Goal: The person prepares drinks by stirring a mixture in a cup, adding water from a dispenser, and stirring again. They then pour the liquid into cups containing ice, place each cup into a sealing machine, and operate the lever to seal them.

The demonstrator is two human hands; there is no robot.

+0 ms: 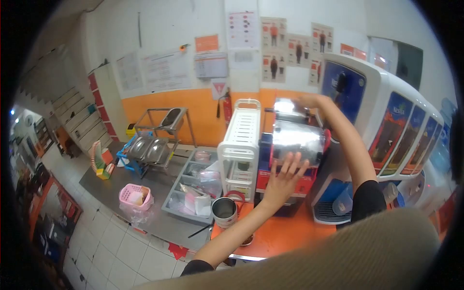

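Note:
A red and dark-blue machine (292, 182) stands on the orange counter and carries a large shiny silver roll (297, 140). Behind and above it is a smaller silver roll (289, 108). My left hand (286, 176) lies with fingers spread against the lower front of the large roll. Reaching over from the right, my right hand (311, 100) has its fingers bent at the right end of the smaller roll; the fingertips are partly hidden. A metal cup (224, 211) stands near my left forearm.
A white slotted rack (241, 130) stands left of the machine, a large drink dispenser (377, 111) right. Further left are a grey divided tray (193, 212) with packets, a pink basket (135, 195) and a metal stand (159, 145). The orange counter (275, 234) ends in a metal edge.

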